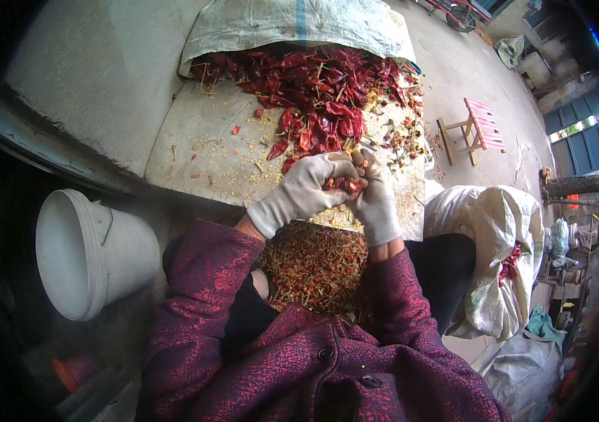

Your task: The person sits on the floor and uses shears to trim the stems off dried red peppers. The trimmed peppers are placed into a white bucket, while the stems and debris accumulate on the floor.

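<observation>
My left hand [303, 186] and my right hand [373, 197], both in pale work gloves, meet over the front of the board [208, 141], fingers closed around a broken dried red chili [342, 184]. A pile of dried chilies [306, 84] lies just beyond my hands, partly under a white woven sack [257, 24], with seeds and stems scattered beside it. Below the board, a heap of stems and seeds [313, 260] sits between my legs.
A white bucket [74, 253] lies to my left beside a concrete wall. At my right stands a white sack [482, 218] with chilies showing. A small striped stool [482, 123] is farther right, with cluttered items along the right side.
</observation>
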Tool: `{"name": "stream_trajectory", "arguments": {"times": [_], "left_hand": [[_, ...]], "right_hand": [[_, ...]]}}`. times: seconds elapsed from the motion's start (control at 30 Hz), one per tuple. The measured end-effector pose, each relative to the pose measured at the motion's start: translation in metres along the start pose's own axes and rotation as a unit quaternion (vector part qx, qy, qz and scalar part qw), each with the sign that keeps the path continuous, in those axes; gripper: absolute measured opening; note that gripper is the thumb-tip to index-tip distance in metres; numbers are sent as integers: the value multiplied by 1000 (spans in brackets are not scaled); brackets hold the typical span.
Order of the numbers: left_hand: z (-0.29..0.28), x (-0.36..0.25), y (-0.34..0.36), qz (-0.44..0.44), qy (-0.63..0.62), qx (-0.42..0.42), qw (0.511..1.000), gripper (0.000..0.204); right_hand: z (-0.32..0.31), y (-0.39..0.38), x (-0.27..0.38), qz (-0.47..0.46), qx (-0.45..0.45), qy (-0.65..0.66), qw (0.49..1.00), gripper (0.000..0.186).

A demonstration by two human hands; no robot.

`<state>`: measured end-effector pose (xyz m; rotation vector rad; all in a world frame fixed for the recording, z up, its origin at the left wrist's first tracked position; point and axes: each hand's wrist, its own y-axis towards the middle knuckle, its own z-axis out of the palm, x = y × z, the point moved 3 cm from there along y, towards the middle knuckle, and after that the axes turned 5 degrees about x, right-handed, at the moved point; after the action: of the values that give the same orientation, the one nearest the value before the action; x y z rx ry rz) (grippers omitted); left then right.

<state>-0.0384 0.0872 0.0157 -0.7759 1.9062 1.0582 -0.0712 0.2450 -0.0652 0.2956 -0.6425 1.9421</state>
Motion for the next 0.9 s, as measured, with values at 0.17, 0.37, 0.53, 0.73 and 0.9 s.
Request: {"name": "stream_trajectory", "arguments": {"times": [0.17,0.37,0.53,0.73,0.9], "left_hand": [[-26,-2,-9,-177,-19,-92,980,41],[-70,11,-25,-197,-285,-275,897,22],[-68,31,-21,-199,-278,-278,898,23],[-66,51,-21,-219,-110,-276,929,33],[-67,56,-23,-201,-89,-276,936,32]], "right_hand": [[-27,-9,20,95,137,-826,539,50],[-35,1,31,-24,-19,-882,470,31],[-15,68,17,-321,-39,-850,417,33],[-25,137,2,-104,-132,-960,223,17],[-33,118,9,-186,-89,-748,631,18]]}}
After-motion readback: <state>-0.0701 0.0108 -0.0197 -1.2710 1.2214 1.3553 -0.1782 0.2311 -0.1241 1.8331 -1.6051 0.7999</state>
